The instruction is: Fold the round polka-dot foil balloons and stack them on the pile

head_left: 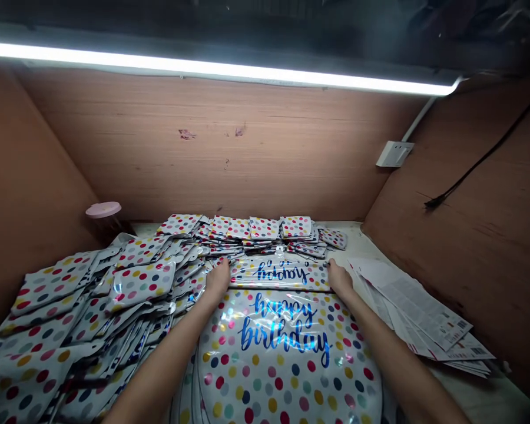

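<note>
A flat, uninflated foil balloon (280,275), white with coloured dots, is folded into a band showing blue "happy" lettering upside down. My left hand (218,278) has its fingers closed on the band's left end. At the right end, my right hand (339,277) pinches the edge in the same way. Below the band, nearer to me, lies a round dotted foil sheet (287,377) with "happy birthday" in shiny blue. More flat sheets show under its left edge. Whether the band is part of this top sheet, I cannot tell.
Folded dotted packets (143,282) pile up on the left, and more small ones (265,228) line the back. Printed paper sheets (419,306) lie at the right. A pink-lidded container (103,210) stands back left. Wooden panels enclose the table, with a wall switch (395,154) and hanging cable (481,159).
</note>
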Action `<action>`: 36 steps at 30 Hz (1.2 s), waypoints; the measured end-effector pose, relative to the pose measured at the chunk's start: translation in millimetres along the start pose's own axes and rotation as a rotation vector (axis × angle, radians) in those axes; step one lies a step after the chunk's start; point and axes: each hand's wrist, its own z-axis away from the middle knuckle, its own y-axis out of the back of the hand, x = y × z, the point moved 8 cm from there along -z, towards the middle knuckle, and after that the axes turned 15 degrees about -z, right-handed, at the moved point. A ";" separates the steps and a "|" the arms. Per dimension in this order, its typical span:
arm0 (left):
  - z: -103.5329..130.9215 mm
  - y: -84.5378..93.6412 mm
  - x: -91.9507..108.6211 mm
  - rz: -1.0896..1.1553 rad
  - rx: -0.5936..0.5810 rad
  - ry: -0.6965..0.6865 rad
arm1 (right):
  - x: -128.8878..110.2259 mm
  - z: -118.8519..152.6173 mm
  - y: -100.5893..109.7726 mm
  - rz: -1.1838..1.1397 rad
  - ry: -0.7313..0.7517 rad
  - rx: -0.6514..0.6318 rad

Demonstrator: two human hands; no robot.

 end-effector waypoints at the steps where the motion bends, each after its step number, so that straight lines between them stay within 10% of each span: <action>1: -4.0 4.7 1.6 -0.024 0.003 0.001 | -3.3 -3.9 -2.9 0.049 -0.010 -0.002; 6: 10.0 37.0 30.4 -0.098 0.157 0.008 | -12.0 -10.5 -10.3 0.207 -0.020 -0.036; 12: 58.4 29.3 181.5 -0.102 0.123 -0.653 | -26.9 -10.7 3.2 0.284 -0.026 -0.038; 17: 33.4 20.6 223.3 -0.168 0.017 -0.513 | -58.5 50.3 15.4 0.328 0.139 0.116; 22: 31.8 26.4 219.0 -0.178 0.025 -0.483 | -81.5 138.7 -35.4 0.213 0.527 -0.007; 28: 45.7 64.1 201.2 -0.133 0.073 -0.465 | -72.3 137.5 -67.9 0.158 0.489 -0.151; 36: 61.2 232.7 115.4 -0.024 0.448 -0.312 | -62.6 130.5 -71.2 0.208 0.376 -0.134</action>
